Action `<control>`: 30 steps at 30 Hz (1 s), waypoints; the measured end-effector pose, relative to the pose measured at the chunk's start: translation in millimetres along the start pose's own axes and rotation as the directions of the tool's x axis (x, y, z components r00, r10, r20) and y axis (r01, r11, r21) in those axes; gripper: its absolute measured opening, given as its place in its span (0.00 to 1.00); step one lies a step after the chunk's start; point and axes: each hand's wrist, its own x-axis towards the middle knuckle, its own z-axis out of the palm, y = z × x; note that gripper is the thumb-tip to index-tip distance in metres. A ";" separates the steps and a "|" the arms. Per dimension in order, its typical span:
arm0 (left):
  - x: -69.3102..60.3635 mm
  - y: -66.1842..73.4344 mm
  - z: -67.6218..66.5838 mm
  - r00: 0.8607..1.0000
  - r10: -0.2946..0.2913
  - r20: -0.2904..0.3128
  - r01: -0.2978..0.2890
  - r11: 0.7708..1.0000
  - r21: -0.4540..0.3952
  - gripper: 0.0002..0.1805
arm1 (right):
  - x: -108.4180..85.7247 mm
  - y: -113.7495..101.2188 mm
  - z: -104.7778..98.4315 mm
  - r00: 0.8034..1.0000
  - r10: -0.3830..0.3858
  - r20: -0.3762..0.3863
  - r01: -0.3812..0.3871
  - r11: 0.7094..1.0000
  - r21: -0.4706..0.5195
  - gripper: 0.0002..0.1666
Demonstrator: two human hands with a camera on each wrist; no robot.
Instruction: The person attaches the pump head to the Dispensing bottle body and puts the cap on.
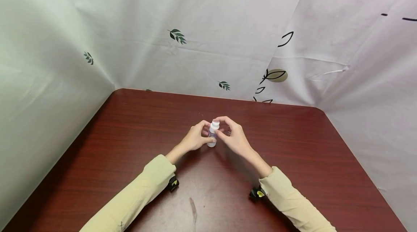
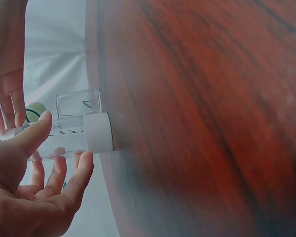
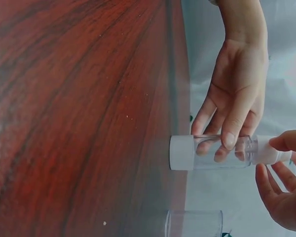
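Observation:
A small clear bottle (image 1: 211,143) with a white base (image 3: 181,153) and a white top (image 3: 264,149) stands upright on the table. My left hand (image 1: 194,137) grips its clear body, the thumb across the near side. At the top, my right hand (image 1: 238,138) pinches the white part between thumb and fingers. A clear, cylindrical cup-like cover (image 2: 79,102) stands on the table beside the bottle, mostly hidden behind my right hand in the head view.
The reddish-brown wooden table (image 1: 156,112) has rounded far corners. Pale fabric (image 1: 202,62) printed with leaves hangs behind it and along both sides. Small black devices (image 1: 173,183) sit under the rolled sleeves at both wrists.

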 end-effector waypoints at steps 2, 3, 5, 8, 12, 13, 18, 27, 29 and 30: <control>-0.1 0.0 0.1 1.000 0.000 0.000 0.000 1.000 -0.001 0.25 | -0.3 0.2 0.2 1.000 -0.001 -0.001 0.001 1.000 0.001 0.17; -0.2 0.1 0.1 1.000 0.000 0.000 0.000 1.000 -0.002 0.25 | -0.4 0.3 0.3 1.000 -0.002 -0.001 0.002 1.000 0.000 0.17; -0.4 0.1 0.1 1.000 0.000 0.001 0.000 1.000 -0.002 0.25 | -0.5 0.4 0.5 1.000 -0.004 0.000 0.004 1.000 0.001 0.17; -0.3 0.1 0.3 1.000 -0.001 0.001 0.001 1.000 -0.005 0.24 | -0.2 0.3 0.6 1.000 -0.007 0.005 0.007 1.000 0.003 0.17; -0.5 0.3 -0.2 1.000 0.001 0.001 -0.001 1.000 -0.008 0.24 | 0.2 -0.1 0.4 1.000 -0.010 0.012 0.010 1.000 0.008 0.17; -0.6 0.6 -0.5 1.000 0.002 0.002 -0.002 1.000 -0.008 0.24 | 0.2 -0.1 0.3 1.000 -0.011 0.012 0.010 1.000 0.010 0.17; -0.2 1.0 -0.6 1.000 0.000 0.008 0.000 1.000 -0.005 0.24 | 0.2 -0.3 0.2 1.000 -0.009 0.013 0.009 1.000 0.014 0.17; -0.2 0.5 -0.7 1.000 0.000 0.009 0.000 1.000 -0.012 0.25 | -1.3 -0.4 1.6 1.000 -0.002 0.000 0.002 1.000 0.016 0.22; 0.1 0.3 -0.3 1.000 0.001 0.012 -0.001 1.000 -0.015 0.25 | -1.9 0.0 2.0 1.000 -0.002 -0.001 0.002 1.000 0.019 0.24; 0.2 0.1 -0.2 1.000 0.001 0.013 -0.001 1.000 -0.014 0.25 | -2.2 0.3 2.1 1.000 0.000 -0.002 0.000 1.000 0.019 0.24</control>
